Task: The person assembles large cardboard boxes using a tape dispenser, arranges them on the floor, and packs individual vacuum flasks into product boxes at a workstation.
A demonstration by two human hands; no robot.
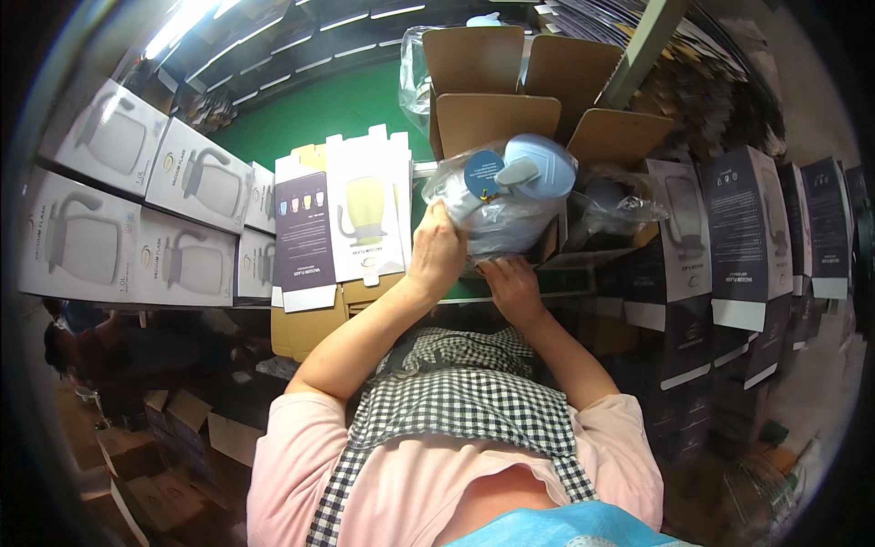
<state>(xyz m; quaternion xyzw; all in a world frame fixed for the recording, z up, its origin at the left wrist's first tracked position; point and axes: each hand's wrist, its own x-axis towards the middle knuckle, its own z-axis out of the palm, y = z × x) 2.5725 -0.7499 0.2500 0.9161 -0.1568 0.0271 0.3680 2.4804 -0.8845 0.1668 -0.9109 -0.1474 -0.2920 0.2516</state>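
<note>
1. The landmark is the open brown cardboard carton (474,60), its plain flaps folded outward.
2. A light-blue rounded flask (540,175) in a clear plastic wrapping (510,239) is at the carton's near side, tilted, with a round dark-blue paper tag (483,175) beside its lid; whether its base is inside the carton, I cannot tell.
3. The left hand (439,248), near the carton's near left corner, has its fingers curled, pinching the wrapped flask at its left side.
4. The right hand (513,290), on the near side of the carton, has bent fingers touching the flask's lower edge; their tips are hidden, so I cannot tell whether they pinch or only support.
5. Left of the carton lie flat purple-and-white printed card sleeves (354,210); farther left stand stacked white printed boxes (187,264).
6. Right of the carton stand dark-purple-and-white printed boxes (743,228).
7. Beyond the sleeves, left of the carton, stretches a smooth green surface (319,109).
</note>
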